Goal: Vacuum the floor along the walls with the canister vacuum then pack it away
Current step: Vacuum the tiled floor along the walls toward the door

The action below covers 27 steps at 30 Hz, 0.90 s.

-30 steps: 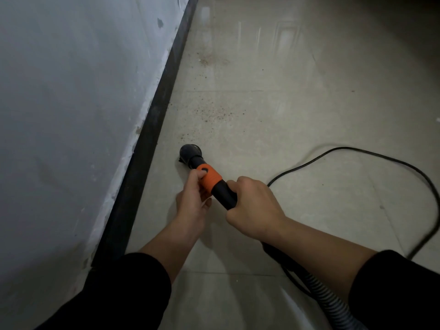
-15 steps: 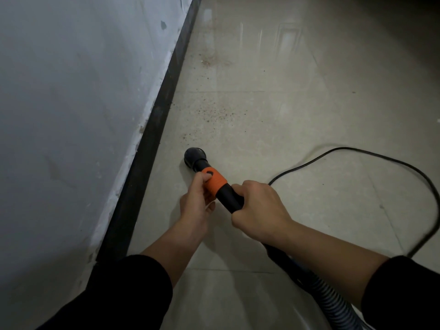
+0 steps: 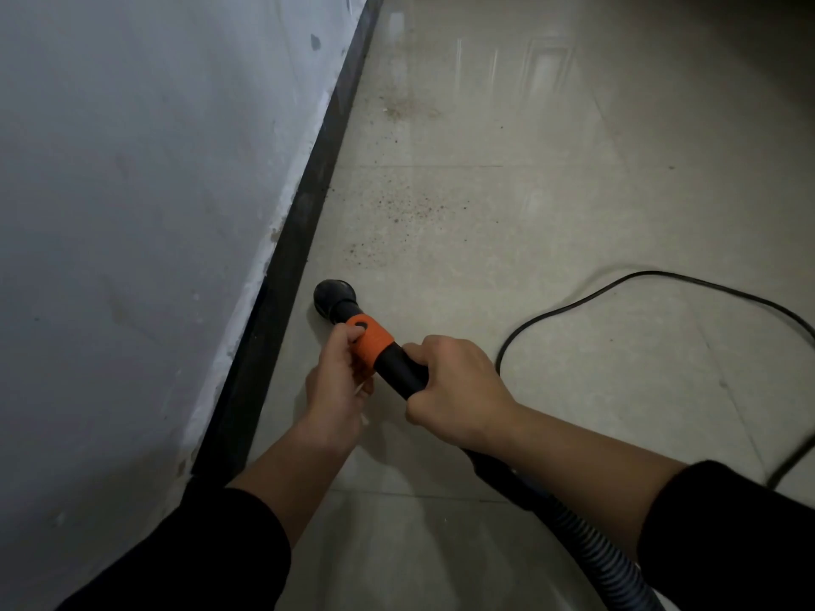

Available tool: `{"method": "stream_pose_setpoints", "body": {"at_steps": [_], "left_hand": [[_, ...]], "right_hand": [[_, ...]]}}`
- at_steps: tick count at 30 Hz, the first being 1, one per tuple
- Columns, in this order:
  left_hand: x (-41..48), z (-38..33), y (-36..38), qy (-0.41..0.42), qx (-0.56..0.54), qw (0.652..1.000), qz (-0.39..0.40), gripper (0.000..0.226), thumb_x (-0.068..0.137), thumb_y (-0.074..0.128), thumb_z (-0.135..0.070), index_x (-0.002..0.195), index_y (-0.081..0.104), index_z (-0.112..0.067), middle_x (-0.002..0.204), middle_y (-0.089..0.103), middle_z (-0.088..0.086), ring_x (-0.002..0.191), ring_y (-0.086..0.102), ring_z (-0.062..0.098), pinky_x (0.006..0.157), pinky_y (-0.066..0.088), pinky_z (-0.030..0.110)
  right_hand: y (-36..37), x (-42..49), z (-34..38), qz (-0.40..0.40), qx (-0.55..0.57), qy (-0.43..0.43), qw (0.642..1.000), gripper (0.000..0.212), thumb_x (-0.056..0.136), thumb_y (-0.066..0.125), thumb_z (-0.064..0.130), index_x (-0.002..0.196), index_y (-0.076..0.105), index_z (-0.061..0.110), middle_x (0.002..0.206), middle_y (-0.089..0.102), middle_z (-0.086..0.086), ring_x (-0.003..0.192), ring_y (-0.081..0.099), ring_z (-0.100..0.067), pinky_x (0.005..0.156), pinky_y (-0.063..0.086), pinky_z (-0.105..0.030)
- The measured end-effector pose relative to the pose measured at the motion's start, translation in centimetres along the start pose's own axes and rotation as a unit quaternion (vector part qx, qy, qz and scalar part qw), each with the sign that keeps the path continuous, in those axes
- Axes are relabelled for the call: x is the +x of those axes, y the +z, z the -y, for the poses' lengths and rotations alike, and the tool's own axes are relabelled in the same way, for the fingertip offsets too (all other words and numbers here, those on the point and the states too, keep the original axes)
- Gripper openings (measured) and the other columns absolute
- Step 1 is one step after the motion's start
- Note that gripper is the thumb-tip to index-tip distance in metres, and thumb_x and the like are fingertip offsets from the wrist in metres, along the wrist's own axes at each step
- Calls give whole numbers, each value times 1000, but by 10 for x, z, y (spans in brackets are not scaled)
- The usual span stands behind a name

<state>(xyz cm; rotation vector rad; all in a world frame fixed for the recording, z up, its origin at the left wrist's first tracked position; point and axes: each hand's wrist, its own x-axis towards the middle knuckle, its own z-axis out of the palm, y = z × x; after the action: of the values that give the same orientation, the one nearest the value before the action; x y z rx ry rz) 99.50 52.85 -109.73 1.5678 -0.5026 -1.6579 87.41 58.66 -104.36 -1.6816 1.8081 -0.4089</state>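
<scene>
My left hand (image 3: 339, 385) pinches the orange collar (image 3: 369, 342); my right hand (image 3: 454, 390) grips the black tube (image 3: 403, 369). Grit (image 3: 397, 209) beside the baseboard (image 3: 286, 275), beyond the nozzle (image 3: 333, 295), is unvacuumed; packing pending.

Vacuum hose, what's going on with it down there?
A person is vacuuming the floor beside the wall. The left hand holds the orange collar, the right hand grips the black tube behind it. The nozzle is down by the baseboard, and brown crumbs lie just ahead, not yet picked up. A cord loops on the right.
</scene>
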Motion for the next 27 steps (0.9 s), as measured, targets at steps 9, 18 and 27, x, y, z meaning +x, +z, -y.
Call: {"method": "stream_pose_setpoints", "body": {"at_steps": [9,18,27], "left_hand": [[24,-16,14,9,14,1000,-14,32,81,66,-34,103,68,-11,99,71,4,87,62,14,69,45,25],[42,-24,47,14,-3,999,-29,24,75,75,-37,83,68,-15,87,71,4,81,65,16,68,46,28],[34,-20,69,-6,-47,998,-41,34,76,77,-40,87,65,-10,86,68,7,71,58,17,70,45,29]], "right_hand": [[-12,29,-4,-12,5,14,1000,15,70,70,11,85,64,12,74,62,-8,64,57,-21,49,36,-24],[-30,58,-16,-19,-3,61,998,30,66,76,13,95,72,19,79,68,-6,65,59,-15,54,41,-21],[-41,64,-22,-23,27,77,996,31,66,79,10,94,74,22,79,71,-6,65,63,-17,62,50,-29]]}}
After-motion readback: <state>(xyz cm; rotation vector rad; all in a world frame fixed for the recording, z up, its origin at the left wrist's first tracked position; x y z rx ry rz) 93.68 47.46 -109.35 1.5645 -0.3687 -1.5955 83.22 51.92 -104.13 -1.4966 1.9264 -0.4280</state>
